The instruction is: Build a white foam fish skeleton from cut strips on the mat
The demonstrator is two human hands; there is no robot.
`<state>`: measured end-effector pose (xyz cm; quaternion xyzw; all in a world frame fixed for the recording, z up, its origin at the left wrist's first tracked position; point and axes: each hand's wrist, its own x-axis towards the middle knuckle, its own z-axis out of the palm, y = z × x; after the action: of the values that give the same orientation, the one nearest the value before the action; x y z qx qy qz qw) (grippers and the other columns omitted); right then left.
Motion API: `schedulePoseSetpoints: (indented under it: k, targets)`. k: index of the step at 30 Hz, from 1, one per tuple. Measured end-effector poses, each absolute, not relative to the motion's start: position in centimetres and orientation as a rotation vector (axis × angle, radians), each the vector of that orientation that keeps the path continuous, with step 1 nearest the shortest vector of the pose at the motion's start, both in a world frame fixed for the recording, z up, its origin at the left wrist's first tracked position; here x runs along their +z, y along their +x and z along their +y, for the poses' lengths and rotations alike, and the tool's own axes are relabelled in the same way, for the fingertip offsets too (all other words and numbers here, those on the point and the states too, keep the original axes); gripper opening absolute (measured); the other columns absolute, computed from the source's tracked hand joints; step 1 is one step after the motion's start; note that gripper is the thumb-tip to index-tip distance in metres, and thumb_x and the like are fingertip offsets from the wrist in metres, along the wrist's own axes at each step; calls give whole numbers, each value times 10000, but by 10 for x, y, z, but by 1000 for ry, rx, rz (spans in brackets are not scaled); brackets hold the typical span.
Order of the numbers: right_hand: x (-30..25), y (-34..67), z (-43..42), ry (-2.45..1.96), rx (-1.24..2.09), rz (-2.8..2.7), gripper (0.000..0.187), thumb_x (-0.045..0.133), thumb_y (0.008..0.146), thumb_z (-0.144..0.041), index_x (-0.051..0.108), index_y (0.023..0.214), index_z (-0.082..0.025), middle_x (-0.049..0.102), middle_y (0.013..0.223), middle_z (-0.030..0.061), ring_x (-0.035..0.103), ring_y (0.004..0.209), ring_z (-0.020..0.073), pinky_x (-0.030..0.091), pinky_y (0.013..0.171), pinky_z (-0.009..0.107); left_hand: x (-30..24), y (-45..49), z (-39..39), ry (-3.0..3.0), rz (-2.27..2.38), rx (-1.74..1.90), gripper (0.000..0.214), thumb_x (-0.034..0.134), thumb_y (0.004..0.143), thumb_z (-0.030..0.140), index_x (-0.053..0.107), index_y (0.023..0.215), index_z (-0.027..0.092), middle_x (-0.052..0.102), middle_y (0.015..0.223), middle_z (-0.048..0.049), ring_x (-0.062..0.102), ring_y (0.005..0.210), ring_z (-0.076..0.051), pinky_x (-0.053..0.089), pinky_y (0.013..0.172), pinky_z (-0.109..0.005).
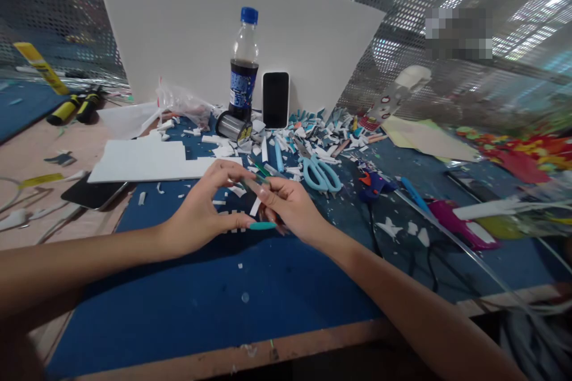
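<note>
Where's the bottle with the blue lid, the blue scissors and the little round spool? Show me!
Bottle [242, 87]: head view, on its blue label.
Scissors [320, 175]: head view, on the light-blue handles.
Spool [231, 127]: head view, on its grey side.

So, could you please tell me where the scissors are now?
In the head view, the light blue scissors lie just right of centre on the blue mat, beyond the right hand, beside white scraps.
</note>
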<state>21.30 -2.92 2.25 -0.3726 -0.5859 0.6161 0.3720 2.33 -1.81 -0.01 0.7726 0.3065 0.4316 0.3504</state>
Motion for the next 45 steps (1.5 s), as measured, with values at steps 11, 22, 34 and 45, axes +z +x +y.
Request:
schedulePoseSetpoints:
  k: [11,22,34,45]
  targets:
    - [15,220,-43,-1072,1105,-2090,365,545,892,-391,449,611,-180,428,489,-63,397,423,61,290,461,203,2,-3,-77,3147,168,1381,220,465,788,339,615,737,187,649,968,-80,524,779,-210,420,680,-386]
    - [5,221,-43,-914,801,-2474,343,400,960,-314,343,643,-197,347,566,-46,357,506,85,232,531,231,1,2,-96,3203,526,1074,191,465,806,292,593,728,173,719,976,-51,577,879,-229,410,715,-377]
    - [3,222,-41,-923,564,-2674,349,330,981,-333,398,668,-194,419,611,-13,379,564,115,230,554,250,2,4,-93,3185,525,1036,196,457,800,283,589,725,158,732,926,-75,591,829,-260,400,686,-390]
    - [12,234,-35,-1040,564,-2507,338,317,984,-352,392,692,-198,403,590,-26,378,519,106,257,529,257,1,6,-91,3136,562,1018,170,469,758,262,597,728,155,733,942,-80,569,809,-252,391,665,-374]
